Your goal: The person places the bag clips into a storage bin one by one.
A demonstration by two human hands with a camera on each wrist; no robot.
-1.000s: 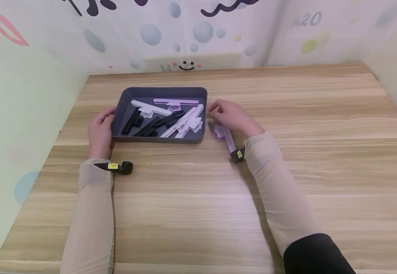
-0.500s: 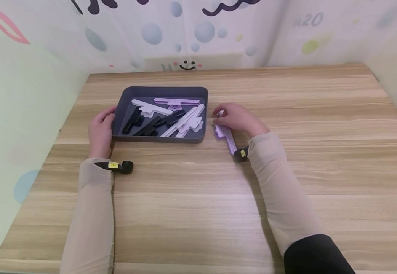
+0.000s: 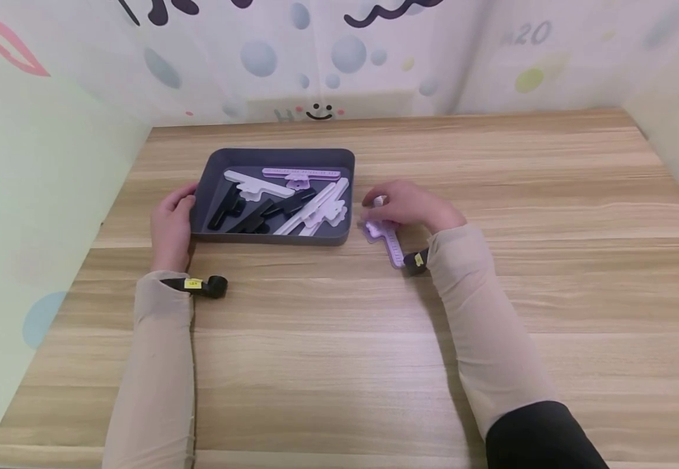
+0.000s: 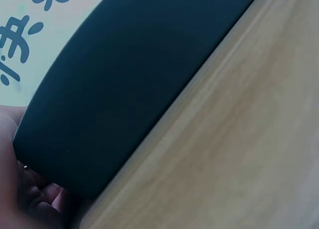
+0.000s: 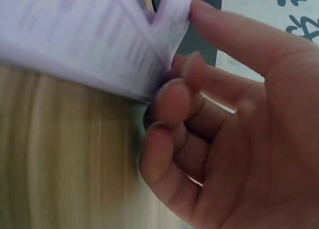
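In the head view, my left hand grips the left end of a dark grey tray. The left wrist view shows the tray's wall close up, fingers curled at its corner. To the right of the tray, my right hand pinches a purple ruler-like clip by its scalloped handle; the hand covers part of the clip. Seen from the right wrist, the thumb lies on the clip's handle and the other fingers are curled below. The clip's long marked bar points back toward the wrist.
Inside the tray lie several clips: a purple clip, white clips such as the upper-left white clip, and black clips such as the leftmost black clip. A wooden table carries everything. A printed wall covering rises behind it.
My right hand has come from beside the tray's right wall slightly right and toward me, onto the purple clip, and now pinches it. The left hand and tray have stayed put.
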